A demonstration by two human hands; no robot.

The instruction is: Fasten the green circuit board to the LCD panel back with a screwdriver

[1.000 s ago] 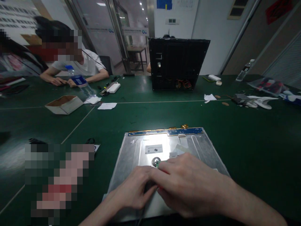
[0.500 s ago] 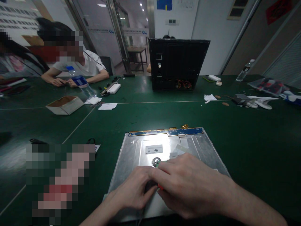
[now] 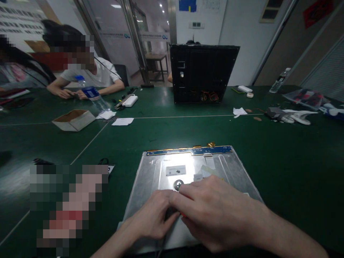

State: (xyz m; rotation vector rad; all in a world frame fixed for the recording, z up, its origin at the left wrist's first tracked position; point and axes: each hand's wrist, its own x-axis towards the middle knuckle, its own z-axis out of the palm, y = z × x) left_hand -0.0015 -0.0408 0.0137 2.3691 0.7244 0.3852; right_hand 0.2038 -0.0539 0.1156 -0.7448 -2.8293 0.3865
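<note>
A metal-backed display panel (image 3: 150,172) lies on the green table in front of me, a blue circuit strip (image 3: 185,151) along its far edge. Both hands meet over its near half. My left hand (image 3: 154,215) is closed, fingertips touching the right hand's, its grip hidden; a thin dark cable (image 3: 161,247) hangs below it. My right hand (image 3: 212,211) is curled round something mostly covered, of which only a bit of orange-red (image 3: 183,215) shows. Just beyond the fingers is a round silver disc (image 3: 178,185) with a cross-shaped mark.
A black casing (image 3: 204,71) stands upright at the far side. Left of it are a water bottle (image 3: 92,95), a white box (image 3: 73,120) and a person's forearms (image 3: 113,87). White gloves (image 3: 298,116) lie at right, and a blurred-out item (image 3: 77,200) at near left.
Both hands stay nearly in place; the right fingers shift very slightly, and the green bit beside the disc is less visible now.
</note>
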